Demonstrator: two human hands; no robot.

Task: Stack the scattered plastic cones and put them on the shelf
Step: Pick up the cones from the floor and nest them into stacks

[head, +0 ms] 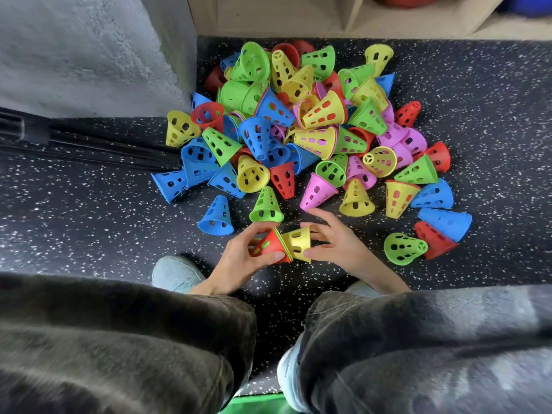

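A heap of perforated plastic cones point(301, 130) in blue, green, yellow, red and pink lies on the dark speckled floor. In front of it, my left hand point(239, 258) grips a short stack with a red cone point(270, 245) outermost and green rims showing. My right hand point(337, 243) holds a yellow cone point(298, 242) whose wide end meets the red stack's rim. Loose cones lie just beyond my hands: a blue one point(216, 218), a green one point(265, 206) and a pink one point(316, 192). The wooden shelf point(352, 16) stands behind the heap.
A grey concrete wall point(89, 49) rises at the left, with a black bar point(83, 141) on the floor beside it. My knees point(418, 339) and pale shoes point(176, 271) fill the foreground. More cones point(433, 234) lie at the right.
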